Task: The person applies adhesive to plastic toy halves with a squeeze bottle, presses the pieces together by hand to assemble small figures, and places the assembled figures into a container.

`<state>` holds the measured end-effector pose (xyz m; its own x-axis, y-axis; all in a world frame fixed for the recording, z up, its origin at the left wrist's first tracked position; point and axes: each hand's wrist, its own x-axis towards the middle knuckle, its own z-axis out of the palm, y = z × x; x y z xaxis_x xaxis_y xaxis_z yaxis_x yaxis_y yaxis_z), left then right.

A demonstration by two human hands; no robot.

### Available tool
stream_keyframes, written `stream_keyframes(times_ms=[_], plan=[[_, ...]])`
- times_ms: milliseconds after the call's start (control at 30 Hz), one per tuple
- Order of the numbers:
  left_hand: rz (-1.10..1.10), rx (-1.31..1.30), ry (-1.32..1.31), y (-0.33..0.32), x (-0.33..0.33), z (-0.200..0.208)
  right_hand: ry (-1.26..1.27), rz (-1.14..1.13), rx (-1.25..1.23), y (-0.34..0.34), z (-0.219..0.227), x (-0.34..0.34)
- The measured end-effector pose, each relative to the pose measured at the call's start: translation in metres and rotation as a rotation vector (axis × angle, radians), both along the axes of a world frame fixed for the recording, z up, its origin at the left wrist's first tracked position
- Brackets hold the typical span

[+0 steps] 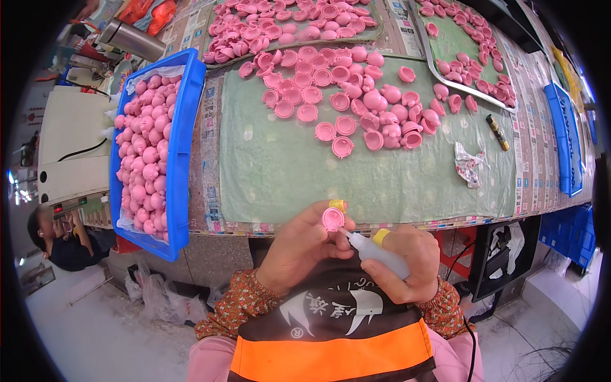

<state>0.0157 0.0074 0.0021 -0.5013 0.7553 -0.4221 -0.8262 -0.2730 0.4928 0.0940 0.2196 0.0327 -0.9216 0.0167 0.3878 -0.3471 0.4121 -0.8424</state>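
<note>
My left hand [298, 248] pinches a small pink half shell [333, 219], its hollow side facing up at me. A yellow wrap covers one fingertip of that hand. In my right hand [408, 262] is a translucent white squeeze bottle [382, 253], tilted so its thin nozzle points left at the lower rim of the shell; whether the tip touches it I cannot tell. Another yellow wrap shows on a right finger. Both hands are just off the front edge of the table. Beyond them, many loose pink half shells [308, 113] lie on a green cloth [273, 172].
A blue crate [181, 159] at the left holds round pink pieces [149, 153]. More shells fill a metal-edged tray [439, 70] at the far right. A black marker [498, 132] and crumpled paper [469, 164] lie on the cloth's right side. A person [63, 239] sits far left.
</note>
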Motion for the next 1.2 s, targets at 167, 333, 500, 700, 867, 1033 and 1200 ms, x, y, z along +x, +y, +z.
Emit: stream_keyframes(times_ms=[167, 333, 500, 700, 867, 1033, 1200], plan=[[0.029, 0.06, -0.074, -0.003, 0.003, -0.006, -0.105, -0.066, -0.132, 0.002, -0.01, 0.008], [0.047, 0.013, -0.09, -0.007, 0.004, -0.002, -0.255, -0.119, -0.295, 0.005, -0.007, 0.014], [0.01, -0.016, 0.021, -0.018, -0.006, 0.001, -0.316, -0.131, -0.418, 0.005, -0.008, 0.016], [0.039, -0.13, 0.152, -0.025, -0.016, 0.008, -0.335, -0.127, -0.442, 0.003, -0.008, 0.015], [0.04, -0.188, 0.215, -0.028, -0.022, 0.012, -0.262, -0.085, -0.438, 0.001, -0.011, 0.013], [0.058, -0.169, 0.22, -0.026, -0.024, 0.01, -0.229, -0.07, -0.389, 0.0, -0.014, 0.013], [0.066, -0.076, 0.138, -0.024, -0.024, 0.008, -0.213, -0.057, -0.382, 0.001, -0.012, 0.011]])
